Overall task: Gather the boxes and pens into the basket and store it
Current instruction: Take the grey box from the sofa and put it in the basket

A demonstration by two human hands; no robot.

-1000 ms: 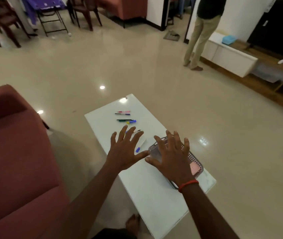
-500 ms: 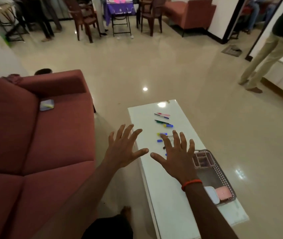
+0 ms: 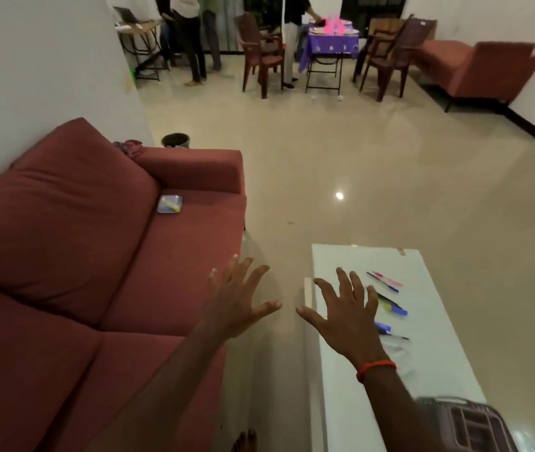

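Several pens (image 3: 387, 300) lie in a loose row on the white low table (image 3: 435, 347), just right of my right hand (image 3: 346, 316). That hand hovers with fingers spread over the table's left part and holds nothing. My left hand (image 3: 238, 298) is spread open too, in the air over the gap between sofa and table. A corner of the grey perforated basket (image 3: 468, 422) shows at the bottom right, near my right forearm. A small bluish box (image 3: 170, 203) with a yellow mark lies on the sofa seat, far from both hands.
A red sofa (image 3: 80, 256) fills the left side, with a dark bin (image 3: 176, 140) behind its armrest. Bare glossy floor stretches ahead. At the back stand brown chairs (image 3: 261, 53), a purple-covered table (image 3: 329, 44), several people and another red sofa (image 3: 478, 66).
The view has swung left, so the table, pens and basket slid right and down in frame. Both hands stay spread and empty; the sofa and its bluish box came into view.
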